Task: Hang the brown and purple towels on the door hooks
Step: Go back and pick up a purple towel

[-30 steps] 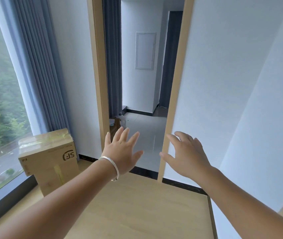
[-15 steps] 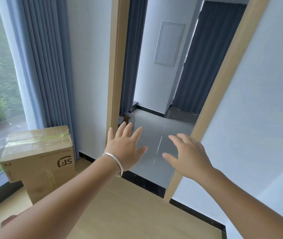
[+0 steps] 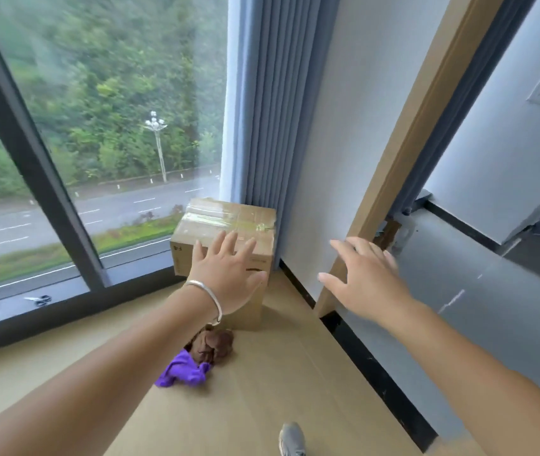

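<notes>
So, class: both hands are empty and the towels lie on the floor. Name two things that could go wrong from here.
1. The brown towel and purple towel lie bunched together and touching, partly hidden under the left forearm, so the left hand might lift both or drop one.
2. They lie close to the cardboard box, which may crowd the reach. The right hand is open too.

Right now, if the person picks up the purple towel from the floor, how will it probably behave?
The purple towel lies crumpled in soft folds, so it will probably droop limply and feel light. It touches the brown towel, so that one may drag along a little. Both hands are open and empty: left hand, right hand.
</notes>
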Tool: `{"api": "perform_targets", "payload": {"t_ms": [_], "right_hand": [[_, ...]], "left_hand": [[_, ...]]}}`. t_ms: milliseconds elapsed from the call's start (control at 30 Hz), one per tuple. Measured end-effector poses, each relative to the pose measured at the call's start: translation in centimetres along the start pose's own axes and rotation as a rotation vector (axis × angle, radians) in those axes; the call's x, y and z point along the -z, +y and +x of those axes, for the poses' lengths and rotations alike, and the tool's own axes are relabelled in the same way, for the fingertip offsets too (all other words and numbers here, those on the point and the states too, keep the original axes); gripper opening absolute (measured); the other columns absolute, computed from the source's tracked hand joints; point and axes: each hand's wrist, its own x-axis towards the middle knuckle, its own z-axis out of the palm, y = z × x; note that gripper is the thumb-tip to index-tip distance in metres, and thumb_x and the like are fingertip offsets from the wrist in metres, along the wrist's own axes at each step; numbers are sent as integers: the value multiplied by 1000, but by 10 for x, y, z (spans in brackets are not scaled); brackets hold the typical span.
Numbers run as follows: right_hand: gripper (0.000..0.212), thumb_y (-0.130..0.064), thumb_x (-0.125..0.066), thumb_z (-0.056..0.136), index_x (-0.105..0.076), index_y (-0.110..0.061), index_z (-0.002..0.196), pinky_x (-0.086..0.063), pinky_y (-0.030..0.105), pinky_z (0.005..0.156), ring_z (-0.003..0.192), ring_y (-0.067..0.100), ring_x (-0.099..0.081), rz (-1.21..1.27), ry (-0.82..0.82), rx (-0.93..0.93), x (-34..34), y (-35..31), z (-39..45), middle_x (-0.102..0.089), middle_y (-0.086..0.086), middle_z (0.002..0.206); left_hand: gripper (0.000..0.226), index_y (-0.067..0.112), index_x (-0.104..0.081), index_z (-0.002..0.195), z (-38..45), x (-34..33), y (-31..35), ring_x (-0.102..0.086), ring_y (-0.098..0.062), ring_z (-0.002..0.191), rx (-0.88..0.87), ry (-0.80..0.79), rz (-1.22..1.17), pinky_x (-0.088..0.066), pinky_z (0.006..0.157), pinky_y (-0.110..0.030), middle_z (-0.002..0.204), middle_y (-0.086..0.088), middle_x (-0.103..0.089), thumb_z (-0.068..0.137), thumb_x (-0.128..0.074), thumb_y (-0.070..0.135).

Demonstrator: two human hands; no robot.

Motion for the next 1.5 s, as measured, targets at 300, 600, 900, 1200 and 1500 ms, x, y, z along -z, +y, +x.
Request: {"api": "perform_targets", "payload": {"t_ms": [300, 600, 900, 1200, 1500], "right_hand": [[60, -60, -44, 90, -32, -34, 142, -17, 51, 116, 138, 20, -27, 115, -152, 447, -68, -57, 177, -35, -2, 149], [63, -60, -44, 90, -31, -31, 145, -14, 48, 116, 140, 19, -23, 67, -413, 724, -167, -125, 237, -31, -1, 150], [63, -57, -48, 90, -32, -31, 145, -15, 47, 116, 141, 16, -22, -64, -578, 797, -293, -192, 256, -32, -3, 149], [58, -55, -47, 90, -37, -32, 142, -19, 43, 115, 138, 14, -26, -113, -657, 944, -522, -256, 268, -36, -6, 146], [43, -51, -45, 91, -51, -27, 126, -27, 44, 109, 128, 19, -35, -206, -668, 1131, -799, -290, 269, -45, -2, 131]], "left_hand": [[67, 36, -14, 149, 32, -28, -90, -1, -21, 147, 513, -124, 78, -5, 116, -56, 160, -3, -11, 91, -29, 66], [65, 36, -16, 149, 6, -101, -144, -5, -21, 147, 857, -292, 22, -10, 115, -54, 159, -4, -12, 91, -28, 66], [57, 42, -22, 146, -6, -229, -213, -9, -19, 146, 959, -439, -210, -8, 115, -53, 158, -4, -16, 94, -31, 60], [50, 46, -30, 143, -13, -438, -290, -8, -17, 145, 1076, -472, -306, -9, 115, -52, 156, -2, -19, 94, -34, 58], [39, 43, -48, 134, -18, -690, -363, -19, -17, 141, 1255, -346, -306, -19, 115, -47, 153, -1, -24, 96, -43, 47]]}}
